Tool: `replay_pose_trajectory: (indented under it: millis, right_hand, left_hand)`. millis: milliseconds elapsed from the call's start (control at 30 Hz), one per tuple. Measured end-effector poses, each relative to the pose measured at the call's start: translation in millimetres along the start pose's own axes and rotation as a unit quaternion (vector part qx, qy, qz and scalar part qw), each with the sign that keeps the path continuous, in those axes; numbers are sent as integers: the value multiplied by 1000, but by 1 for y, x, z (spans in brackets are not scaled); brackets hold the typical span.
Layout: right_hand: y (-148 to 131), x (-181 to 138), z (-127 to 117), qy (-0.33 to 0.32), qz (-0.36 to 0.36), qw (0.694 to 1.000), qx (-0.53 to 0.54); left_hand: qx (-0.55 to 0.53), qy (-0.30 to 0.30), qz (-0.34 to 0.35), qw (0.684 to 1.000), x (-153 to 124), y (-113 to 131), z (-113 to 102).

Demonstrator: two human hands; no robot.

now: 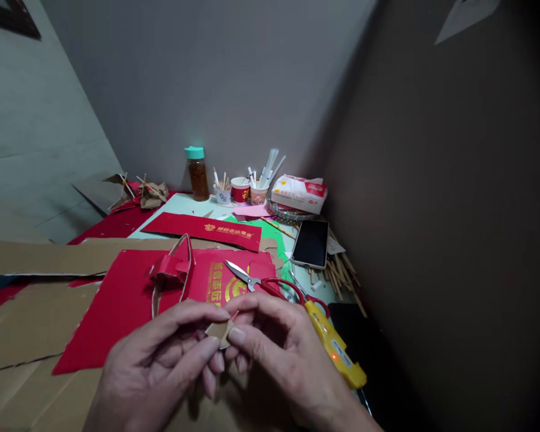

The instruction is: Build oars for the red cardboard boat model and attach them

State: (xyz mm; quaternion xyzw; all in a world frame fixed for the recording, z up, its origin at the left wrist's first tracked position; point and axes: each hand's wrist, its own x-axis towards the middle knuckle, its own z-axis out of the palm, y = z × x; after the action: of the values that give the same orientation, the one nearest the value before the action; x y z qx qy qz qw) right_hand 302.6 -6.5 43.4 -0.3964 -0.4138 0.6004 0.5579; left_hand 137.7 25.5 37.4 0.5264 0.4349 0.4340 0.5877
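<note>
Between my two hands is a small folded piece of cardboard (pixel 216 329), brown on the side facing me with a bit of red at its edge. My left hand (pixel 162 354) pinches its left end between thumb and fingers. The right end is pinched by my right hand (pixel 279 345). Just beyond lie red-handled scissors (pixel 254 282), blades pointing left, on a red cardboard sheet (pixel 207 276) with gold print. A folded red cardboard shape (pixel 173 270) stands left of them. Right of my right hand rests a yellow glue gun (pixel 335 345) with a lit orange light.
Behind are a red cardboard strip (pixel 198 230), a teal-lidded bottle (pixel 197 177), cups of sticks and straws (pixel 258 193), and a tissue pack (pixel 298 193). A phone (pixel 310 243) and brown paper sticks (pixel 341 276) lie right. Large cardboard (pixel 22 327) covers the left; a wall borders the right.
</note>
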Motion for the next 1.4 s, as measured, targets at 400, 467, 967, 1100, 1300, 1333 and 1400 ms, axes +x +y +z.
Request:
replay_pose_trajectory:
  millis: [400, 467, 967, 1100, 1300, 1333, 1400]
  right_hand:
    - [20, 3, -4, -28, 30, 991, 128]
    - [20, 4, -4, -14, 37, 992, 120]
    - [20, 5, -5, 11, 55, 991, 120]
    - [19, 3, -3, 41, 30, 997, 59]
    - [18, 0, 1, 52, 0, 998, 23]
    - [18, 0, 2, 45, -1, 999, 21]
    - [18, 0, 2, 18, 7, 999, 36]
  left_hand:
    - [-19, -55, -22, 998, 9, -4, -5]
    - [-21, -47, -36, 998, 10, -2, -5]
    - [-122, -199, -166, 958, 19, 0, -3]
    - [-120, -209, -199, 950, 19, -4, -2]
    - [-102, -227, -204, 947, 16, -7, -1]
    - [-82, -218, -186, 955, 15, -7, -1]
    - [-36, -199, -142, 969, 15, -7, -1]
